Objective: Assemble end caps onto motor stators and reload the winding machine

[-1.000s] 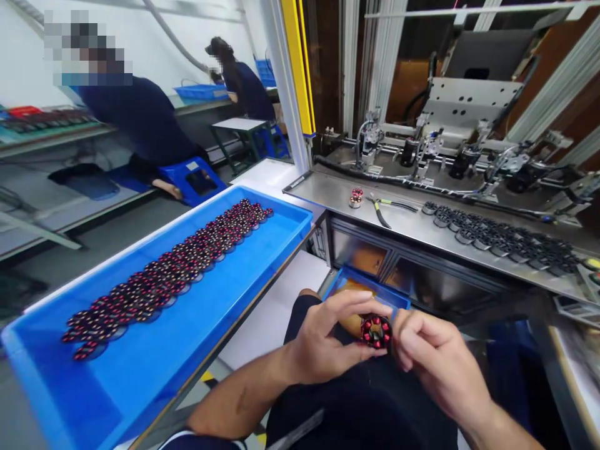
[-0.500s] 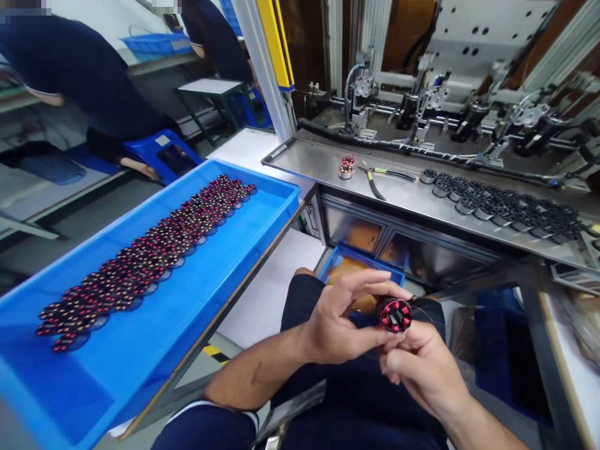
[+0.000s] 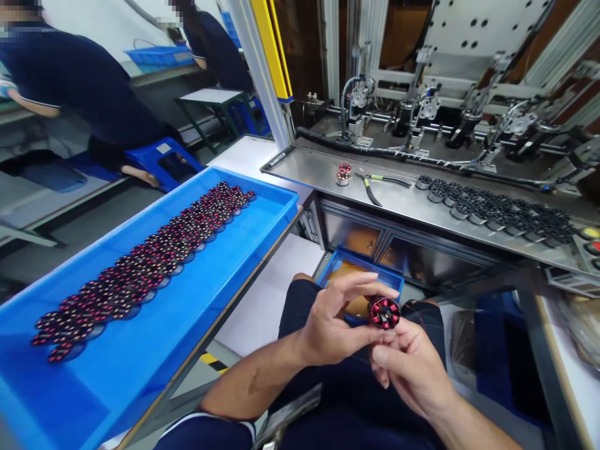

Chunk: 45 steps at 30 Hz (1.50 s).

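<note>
My left hand (image 3: 328, 322) holds a wound motor stator (image 3: 385, 312) between thumb and fingers, above my lap. Its round face, with red coils around a dark centre, is turned up toward me. Just below and to the right, my right hand (image 3: 412, 362) is closed in a pinch at the stator's lower edge. A fine reddish wire (image 3: 416, 310) curves out by the right fingers; its ends are hidden.
Rows of wound stators (image 3: 140, 256) lie in a blue tray (image 3: 206, 300) to the left. On the metal bench (image 3: 304, 165) are two stators (image 3: 343, 178), cutting pliers (image 3: 372, 190) and many dark cores (image 3: 497, 209). Machine fixtures (image 3: 426, 109) stand behind. Two people sit at the far left.
The view has shifted slightly, and my hands with the stator appear a little further left. Both hands keep nearly the same grip.
</note>
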Each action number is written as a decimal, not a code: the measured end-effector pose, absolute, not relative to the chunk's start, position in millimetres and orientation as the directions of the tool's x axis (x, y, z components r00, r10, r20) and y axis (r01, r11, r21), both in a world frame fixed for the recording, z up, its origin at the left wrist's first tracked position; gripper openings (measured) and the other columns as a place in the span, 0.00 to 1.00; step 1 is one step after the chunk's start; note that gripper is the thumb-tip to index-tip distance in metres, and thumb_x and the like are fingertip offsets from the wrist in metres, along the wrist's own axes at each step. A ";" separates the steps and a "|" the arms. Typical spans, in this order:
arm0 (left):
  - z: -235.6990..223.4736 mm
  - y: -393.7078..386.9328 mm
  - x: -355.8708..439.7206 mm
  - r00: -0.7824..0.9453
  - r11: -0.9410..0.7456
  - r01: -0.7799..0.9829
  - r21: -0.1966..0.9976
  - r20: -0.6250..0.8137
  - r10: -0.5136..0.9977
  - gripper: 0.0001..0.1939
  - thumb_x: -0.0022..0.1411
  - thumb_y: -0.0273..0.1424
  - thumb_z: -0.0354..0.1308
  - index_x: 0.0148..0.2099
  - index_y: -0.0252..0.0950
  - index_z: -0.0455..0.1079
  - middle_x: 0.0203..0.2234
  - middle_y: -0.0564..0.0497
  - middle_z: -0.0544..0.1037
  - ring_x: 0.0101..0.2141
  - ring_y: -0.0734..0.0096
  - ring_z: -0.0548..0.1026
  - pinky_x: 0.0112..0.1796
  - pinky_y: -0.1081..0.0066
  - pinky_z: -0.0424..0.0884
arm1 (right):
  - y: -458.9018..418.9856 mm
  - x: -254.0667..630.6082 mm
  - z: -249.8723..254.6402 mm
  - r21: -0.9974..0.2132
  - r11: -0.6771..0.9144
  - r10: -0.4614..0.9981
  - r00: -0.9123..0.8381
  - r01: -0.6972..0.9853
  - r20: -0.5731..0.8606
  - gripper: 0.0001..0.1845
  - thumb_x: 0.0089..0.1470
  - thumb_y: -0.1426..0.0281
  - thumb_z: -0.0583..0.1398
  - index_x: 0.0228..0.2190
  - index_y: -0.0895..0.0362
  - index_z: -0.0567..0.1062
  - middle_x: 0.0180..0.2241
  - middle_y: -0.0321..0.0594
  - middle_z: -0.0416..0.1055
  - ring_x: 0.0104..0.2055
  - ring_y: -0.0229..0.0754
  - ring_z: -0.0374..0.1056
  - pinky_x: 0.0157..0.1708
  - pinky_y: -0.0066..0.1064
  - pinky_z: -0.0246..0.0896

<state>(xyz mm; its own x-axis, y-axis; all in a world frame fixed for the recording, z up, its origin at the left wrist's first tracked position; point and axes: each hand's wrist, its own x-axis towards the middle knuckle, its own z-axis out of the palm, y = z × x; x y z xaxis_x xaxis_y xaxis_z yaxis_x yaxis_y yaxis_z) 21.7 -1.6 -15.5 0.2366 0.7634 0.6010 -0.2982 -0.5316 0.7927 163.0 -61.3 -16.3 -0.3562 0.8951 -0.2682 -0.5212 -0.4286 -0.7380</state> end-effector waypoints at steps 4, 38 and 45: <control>-18.7 1.0 20.9 0.241 -0.455 -0.346 0.820 0.547 0.802 0.39 0.51 0.21 0.72 0.62 0.41 0.60 0.46 0.46 0.82 0.44 0.68 0.80 0.46 0.72 0.76 | -73.2 173.0 -16.9 -0.767 -0.441 0.887 -0.355 -0.466 -0.294 0.14 0.46 0.65 0.71 0.28 0.59 0.74 0.18 0.30 0.67 0.16 0.26 0.55 0.17 0.18 0.50; -10.5 -8.9 16.0 0.525 -0.335 -0.353 0.874 0.481 0.702 0.37 0.60 0.16 0.62 0.66 0.46 0.56 0.54 0.43 0.77 0.50 0.65 0.77 0.51 0.67 0.74 | -49.0 239.9 24.2 -0.960 0.123 0.980 -0.184 0.250 0.077 0.18 0.47 0.56 0.70 0.31 0.54 0.73 0.29 0.37 0.70 0.33 0.43 0.66 0.35 0.33 0.61; -14.1 -11.7 15.4 0.545 -0.137 -0.413 0.900 0.365 0.754 0.29 0.61 0.18 0.62 0.61 0.44 0.62 0.54 0.44 0.76 0.53 0.65 0.76 0.51 0.68 0.74 | -51.4 199.5 12.1 -0.990 0.132 0.991 -0.034 0.041 0.130 0.11 0.61 0.65 0.61 0.28 0.54 0.69 0.27 0.34 0.68 0.31 0.37 0.65 0.33 0.28 0.62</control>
<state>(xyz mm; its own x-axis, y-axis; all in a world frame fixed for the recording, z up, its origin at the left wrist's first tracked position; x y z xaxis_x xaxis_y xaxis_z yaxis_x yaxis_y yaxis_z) 15.4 -11.7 -14.1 0.5454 0.7544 0.3652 -0.4129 -0.1373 0.9003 199.5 -51.4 12.1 -0.0341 0.9909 0.1304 0.0407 0.1318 -0.9904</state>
